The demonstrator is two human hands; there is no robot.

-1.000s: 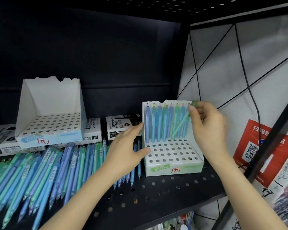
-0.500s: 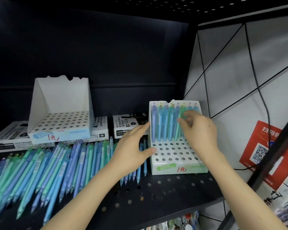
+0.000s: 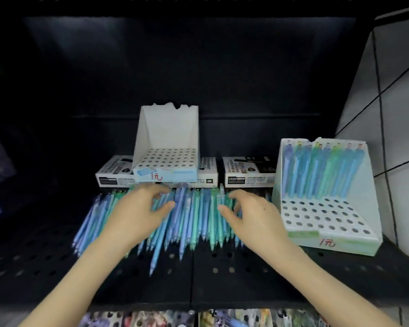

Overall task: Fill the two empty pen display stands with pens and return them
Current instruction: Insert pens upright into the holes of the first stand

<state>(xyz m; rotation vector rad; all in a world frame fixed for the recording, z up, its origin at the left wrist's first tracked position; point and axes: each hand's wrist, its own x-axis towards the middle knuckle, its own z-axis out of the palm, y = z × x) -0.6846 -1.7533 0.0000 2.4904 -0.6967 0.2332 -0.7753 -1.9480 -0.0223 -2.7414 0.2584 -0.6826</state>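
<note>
Both forearms are reaching in from the bottom edge, palms down, over the loose heap of blue and green plastic pens (image 3: 194,215). The left hand (image 3: 139,208) is hovering on the heap's left half, fingers spread forward and only lightly bent, thumb held apart, gripping nothing. The right hand (image 3: 253,213) is resting on the right half with its fingers curling down among the barrels; motion blur is hiding the tips, so whether it is pinching a pen cannot be told.

The pens are lying side by side on the black perforated metal shelf (image 3: 222,274), tips pointing toward the viewer. The empty white cardboard display stand (image 3: 168,131), with its hole-punched base, is sitting behind the heap on top of white-and-black marker boxes (image 3: 248,175). The second white cardboard display stand (image 3: 328,241) is standing on the shelf just right of the right hand, its back row holding upright blue and green pens (image 3: 321,171), its front rows of holes standing open.
</note>
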